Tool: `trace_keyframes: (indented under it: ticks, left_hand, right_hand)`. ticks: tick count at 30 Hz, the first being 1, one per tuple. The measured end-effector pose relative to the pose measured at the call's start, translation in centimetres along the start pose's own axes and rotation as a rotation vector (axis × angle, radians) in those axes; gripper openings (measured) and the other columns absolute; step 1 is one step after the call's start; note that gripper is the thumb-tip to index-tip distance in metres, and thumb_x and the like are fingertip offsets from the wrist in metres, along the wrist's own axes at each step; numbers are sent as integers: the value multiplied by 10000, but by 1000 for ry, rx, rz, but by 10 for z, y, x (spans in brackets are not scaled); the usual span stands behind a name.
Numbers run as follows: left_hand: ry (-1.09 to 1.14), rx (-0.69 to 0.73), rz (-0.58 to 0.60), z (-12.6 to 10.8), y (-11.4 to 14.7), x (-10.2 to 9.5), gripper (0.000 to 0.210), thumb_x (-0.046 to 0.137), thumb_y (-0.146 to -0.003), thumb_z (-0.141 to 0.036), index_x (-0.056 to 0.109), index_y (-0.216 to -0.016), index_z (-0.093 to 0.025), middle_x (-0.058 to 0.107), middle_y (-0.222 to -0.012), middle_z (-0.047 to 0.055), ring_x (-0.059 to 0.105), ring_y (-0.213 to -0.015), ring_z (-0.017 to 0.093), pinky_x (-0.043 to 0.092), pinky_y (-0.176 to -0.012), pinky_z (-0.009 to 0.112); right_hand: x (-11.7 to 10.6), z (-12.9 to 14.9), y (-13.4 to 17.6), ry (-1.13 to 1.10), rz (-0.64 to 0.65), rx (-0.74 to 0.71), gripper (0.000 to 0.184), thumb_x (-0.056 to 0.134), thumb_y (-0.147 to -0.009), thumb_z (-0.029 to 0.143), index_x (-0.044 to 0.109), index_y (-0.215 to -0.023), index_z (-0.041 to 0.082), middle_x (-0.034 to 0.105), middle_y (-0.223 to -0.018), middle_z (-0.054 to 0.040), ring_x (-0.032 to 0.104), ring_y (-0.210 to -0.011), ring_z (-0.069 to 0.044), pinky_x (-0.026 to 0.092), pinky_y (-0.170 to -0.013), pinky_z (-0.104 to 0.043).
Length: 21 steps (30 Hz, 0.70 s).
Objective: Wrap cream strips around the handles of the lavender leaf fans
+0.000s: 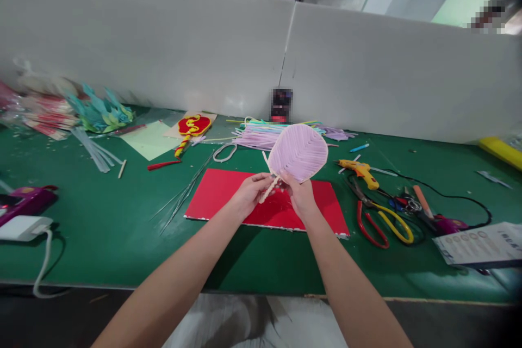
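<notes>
A lavender hand fan (299,153), its face laid in slanting fuzzy strips with a cream rim, is held up above a red board (220,190). The fan's cream twisted handle (269,190) slants down to the left. My right hand (299,191) is closed on the fan's lower edge, near where the handle joins. My left hand (253,191) is closed at the top of the handle, fingertips pinched there. A short pale strip (265,160) sticks up just beyond the left fingers. The fingertips partly cover the joint.
A glue gun (359,171) and pliers (377,215) lie right of the board. Bundled pipe cleaners (256,136) are behind the fan. A red and yellow fan (194,125) lies back left. A white plug (25,227) sits at left; a grey partition (183,49) stands behind.
</notes>
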<state>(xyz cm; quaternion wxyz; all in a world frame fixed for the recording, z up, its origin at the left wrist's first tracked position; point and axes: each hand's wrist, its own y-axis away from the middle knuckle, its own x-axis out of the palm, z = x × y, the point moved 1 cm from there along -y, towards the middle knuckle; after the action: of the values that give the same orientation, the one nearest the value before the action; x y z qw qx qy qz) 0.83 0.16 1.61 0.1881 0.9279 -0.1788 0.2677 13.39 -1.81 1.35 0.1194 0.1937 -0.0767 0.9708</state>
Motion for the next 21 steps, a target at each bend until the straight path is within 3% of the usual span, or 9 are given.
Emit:
trace_keyframes:
  ticks: [13,21]
  left_hand:
    - [-254,219,-109,-5,4,4,253,709,-577,-307,553,-692,-144,618,-603,-9,591,-563,113,447,-560,216]
    - [-527,399,-172,-8,7,7,162,625,-655,-293,532,-656,-160,578,-554,-34,556,-543,101,384,-524,194]
  right_hand:
    - [-3,-3,-2,43,-92,0,192,694,-609,307,639,-715,156,635,-623,-2,562,-543,-137,449,-501,-268]
    - [-5,-4,-3,123,-166,-31,219,685,-595,317,646,-727,147,646,-647,-10,557,-578,-145,439,-521,-273]
